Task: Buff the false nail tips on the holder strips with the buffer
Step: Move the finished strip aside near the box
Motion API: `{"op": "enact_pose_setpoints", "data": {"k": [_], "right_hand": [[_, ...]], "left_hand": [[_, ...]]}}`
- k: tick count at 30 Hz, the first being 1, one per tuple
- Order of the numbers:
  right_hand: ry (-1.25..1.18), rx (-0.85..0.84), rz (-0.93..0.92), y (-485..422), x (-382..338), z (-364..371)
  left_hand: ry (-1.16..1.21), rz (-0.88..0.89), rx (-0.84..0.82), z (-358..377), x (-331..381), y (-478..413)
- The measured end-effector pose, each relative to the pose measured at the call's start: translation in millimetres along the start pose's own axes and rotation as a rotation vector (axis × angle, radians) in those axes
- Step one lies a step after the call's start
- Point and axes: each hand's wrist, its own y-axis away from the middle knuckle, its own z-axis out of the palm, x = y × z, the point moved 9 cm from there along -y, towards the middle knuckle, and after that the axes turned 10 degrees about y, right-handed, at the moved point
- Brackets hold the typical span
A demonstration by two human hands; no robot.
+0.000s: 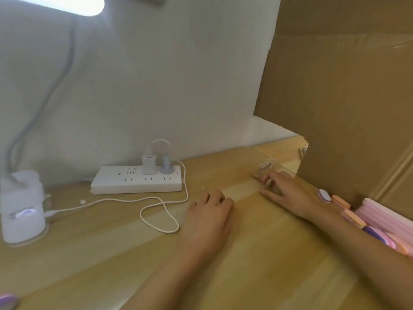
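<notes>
Bare forearms [178, 276] stretch across a wooden desk [257, 253] as a person prepares to buff false nails. Left hand [210, 209] rests knuckles-up on the wood, fingers loosely curled, holding nothing that can be seen. Right hand [290, 193] reaches to the far right of the desk, where a strip [264, 167] carrying a row of pale tips [267, 164] lies just beside a cardboard box [346, 97]. Its fingertips [263, 179] are at the strip's near end, but blur hides whether they pinch it or merely touch it. Small oval buffers [342, 202], orange, pink and purple, lie along the foot of the box behind the right wrist, none in hand. A power strip [136, 181] and a looped white cable [159, 218] sit by the wall to the left. The strip looks thin, light and likely to skid on the smooth wood, and the tips seem small, hard and easy to knock loose. It is probably best pinched by its bare end or long edges, clear of the tips, then pinned down while a buffer works over each one.
</notes>
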Motion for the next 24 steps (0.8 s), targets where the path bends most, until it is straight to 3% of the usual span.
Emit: {"op": "enact_pose_setpoints", "data": {"k": [3,6,10,12,17,22,24], "right_hand": [[0.091,-0.054,-0.161,-11.6,-10.9,6.4],[0.171,-0.050,-0.156,-27.0,-2.3,10.8],[0.328,-0.085,0.295,-52.9,52.5,8.5],[0.257,-0.088,0.361,-59.9,48.1,13.5],[-0.006,0.110,0.113,-66.5,-58.9,-5.6],[-0.319,0.081,-0.229,-33.7,-217.7,-31.5],[-0.358,0.020,-0.431,-8.8,-293.3,-40.1]], "left_hand": [[-0.001,0.008,0.001,1.0,-1.2,-1.1],[0.024,0.008,0.012,2.6,-4.8,-3.1],[0.019,0.023,0.034,5.7,-5.5,-4.7],[0.026,0.041,0.059,4.3,-3.8,-4.7],[0.319,0.108,0.251,-37.8,11.7,13.7],[0.776,0.115,0.217,-104.7,10.0,81.2],[0.826,0.142,0.235,-144.6,-7.6,135.0]]}}
